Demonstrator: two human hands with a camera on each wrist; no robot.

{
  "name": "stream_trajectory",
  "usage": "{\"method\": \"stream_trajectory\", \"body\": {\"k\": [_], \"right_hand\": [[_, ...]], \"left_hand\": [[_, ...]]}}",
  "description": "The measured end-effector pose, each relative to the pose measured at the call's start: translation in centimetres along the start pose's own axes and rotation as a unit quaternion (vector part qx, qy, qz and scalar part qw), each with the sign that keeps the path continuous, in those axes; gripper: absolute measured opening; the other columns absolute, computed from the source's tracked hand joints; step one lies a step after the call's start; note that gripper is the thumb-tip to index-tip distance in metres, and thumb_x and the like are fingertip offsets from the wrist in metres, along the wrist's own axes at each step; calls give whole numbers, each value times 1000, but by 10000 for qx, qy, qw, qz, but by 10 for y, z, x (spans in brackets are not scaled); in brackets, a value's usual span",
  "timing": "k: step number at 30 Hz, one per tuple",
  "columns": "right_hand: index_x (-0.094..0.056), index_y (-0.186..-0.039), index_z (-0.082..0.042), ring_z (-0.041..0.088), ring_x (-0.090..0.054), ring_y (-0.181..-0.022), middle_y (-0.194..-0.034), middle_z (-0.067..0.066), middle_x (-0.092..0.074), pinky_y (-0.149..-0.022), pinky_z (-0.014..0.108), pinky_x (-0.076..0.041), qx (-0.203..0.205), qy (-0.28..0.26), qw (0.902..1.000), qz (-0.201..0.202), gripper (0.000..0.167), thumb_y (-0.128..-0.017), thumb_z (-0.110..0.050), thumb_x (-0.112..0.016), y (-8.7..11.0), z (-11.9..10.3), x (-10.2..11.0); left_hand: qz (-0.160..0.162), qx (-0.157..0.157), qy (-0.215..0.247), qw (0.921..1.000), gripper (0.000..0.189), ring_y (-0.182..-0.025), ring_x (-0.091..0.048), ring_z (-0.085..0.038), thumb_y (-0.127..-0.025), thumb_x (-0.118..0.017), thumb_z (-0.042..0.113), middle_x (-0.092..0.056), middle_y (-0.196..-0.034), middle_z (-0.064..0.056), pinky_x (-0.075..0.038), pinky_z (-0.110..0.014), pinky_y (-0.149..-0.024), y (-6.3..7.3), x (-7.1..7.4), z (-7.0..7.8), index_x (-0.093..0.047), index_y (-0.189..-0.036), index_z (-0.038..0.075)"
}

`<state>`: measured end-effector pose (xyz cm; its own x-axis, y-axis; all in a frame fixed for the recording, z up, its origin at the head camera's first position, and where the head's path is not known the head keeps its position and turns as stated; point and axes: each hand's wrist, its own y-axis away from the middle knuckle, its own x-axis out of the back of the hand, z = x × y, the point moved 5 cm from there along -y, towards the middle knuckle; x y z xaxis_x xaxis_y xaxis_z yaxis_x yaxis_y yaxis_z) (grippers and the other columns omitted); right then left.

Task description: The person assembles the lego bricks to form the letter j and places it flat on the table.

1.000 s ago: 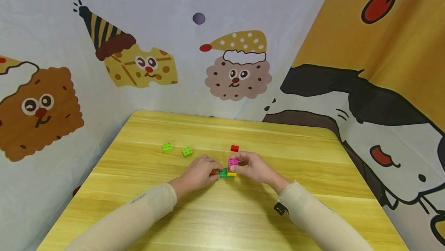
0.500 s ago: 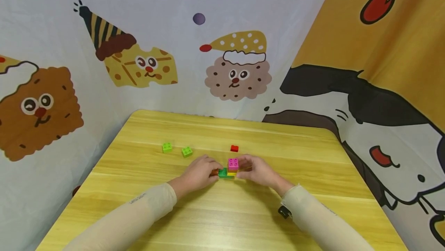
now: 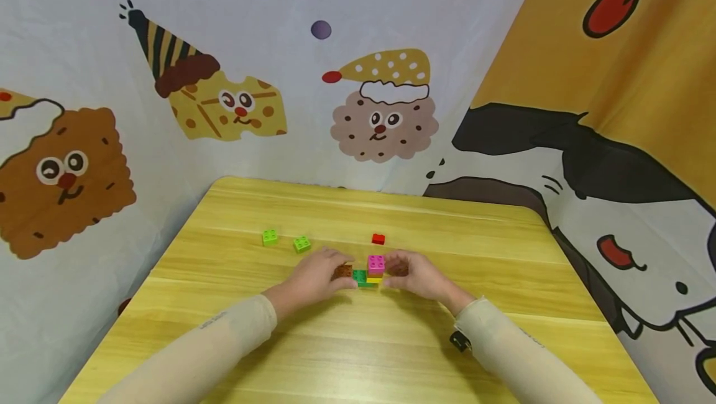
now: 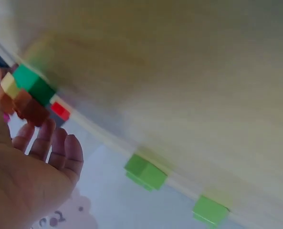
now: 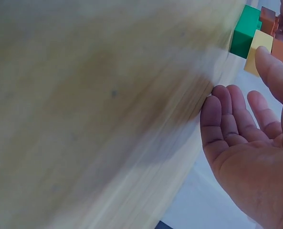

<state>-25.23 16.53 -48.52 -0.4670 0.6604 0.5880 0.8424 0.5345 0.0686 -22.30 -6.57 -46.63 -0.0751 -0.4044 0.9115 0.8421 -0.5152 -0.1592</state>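
So far, our stack [image 3: 376, 266] stands joined, left hand [image 3: 314, 275] and right hand [image 3: 421, 276] relaxed, empty beside it; three bricks [image 3: 302, 244] lie loose beyond.

The right hand [image 3: 416, 276], which pinched the studded pink plastic brick [image 3: 376, 263] a second ago, is now off it, just to its right. The left hand [image 3: 310, 278] has drawn back leftward from the studded green plastic brick [image 3: 360, 277], uncovering more of the studded brown plastic brick [image 3: 344, 271].
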Motion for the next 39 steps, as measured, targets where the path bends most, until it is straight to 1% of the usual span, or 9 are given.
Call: {"method": "stream_trajectory", "body": {"k": [3,7,12,20,27,30,32,35,39], "right_hand": [[-61,-127,-12,20,-63,-104,-114,1,-67,-86,33,-53,-26,-32,10000,-16,47,-85,-23,-80,1,1,0],[-61,-128,-13,21,-63,-102,-114,3,-67,-82,33,-54,-96,-149,9998,-85,47,-86,-24,-79,3,1,-1],[-57,-133,-13,22,-63,-105,-118,4,-67,-82,35,-55,-243,-489,9982,-244,53,-87,-27,-79,4,-1,-5],[-56,-135,-11,21,-63,-106,-116,4,-67,-83,35,-55,-402,-758,9959,-296,54,-88,-27,-77,3,-4,-11],[-58,-132,-10,23,-63,-105,-117,8,-68,-82,37,-54,-413,-923,9946,-239,46,-91,-25,-74,2,-6,-15],[-58,-132,-12,21,-64,-105,-117,7,-68,-83,37,-54,-439,-952,9942,-244,45,-92,-28,-73,1,-4,-15],[-58,-131,-13,20,-65,-104,-116,5,-69,-83,36,-54,-463,-975,9938,-258,45,-92,-30,-73,1,-4,-15],[-58,-132,-12,21,-65,-104,-115,5,-69,-83,36,-55,-461,-1060,9929,-296,46,-92,-32,-72,2,-4,-15],[-58,-131,-13,21,-65,-105,-115,4,-69,-85,38,-55,-480,-1142,9917,-348,46,-92,-33,-72,1,-5,-16]], "left_hand": [[258,194,-19,9995,51,-121,-56,-30,-96,-60,50,-64,-128,-6,-44,-49,-102,-2,12,-11,-63,-131,13],[676,762,-509,9935,43,-116,-57,-33,-96,-66,40,-65,-127,-10,-44,-50,-100,-5,28,-38,-63,-130,12],[660,1517,-947,9817,49,-105,-60,-36,-90,-74,34,-68,-118,-15,-49,-49,-91,-2,37,-67,-63,-130,9],[395,1795,-994,9779,48,-90,-60,-33,-85,-80,33,-73,-102,-11,-53,-45,-72,0,36,-80,-66,-124,8],[301,1961,-650,9780,47,-97,-60,-34,-86,-79,31,-71,-102,-9,-53,-44,-71,0,34,-87,-66,-126,11],[332,1885,-232,9812,49,-104,-60,-35,-87,-78,32,-70,-110,-9,-53,-48,-79,-2,36,-82,-63,-130,11],[323,1728,163,9843,51,-112,-60,-34,-89,-76,32,-68,-118,-8,-52,-49,-88,-6,39,-70,-61,-133,12],[314,1290,647,9890,49,-113,-60,-28,-90,-76,30,-66,-123,-4,-50,-44,-93,-16,43,-41,-61,-133,12],[200,667,699,9951,49,-112,-59,-23,-90,-74,34,-65,-125,1,-50,-38,-93,-26,44,3,-62,-134,16]]}}
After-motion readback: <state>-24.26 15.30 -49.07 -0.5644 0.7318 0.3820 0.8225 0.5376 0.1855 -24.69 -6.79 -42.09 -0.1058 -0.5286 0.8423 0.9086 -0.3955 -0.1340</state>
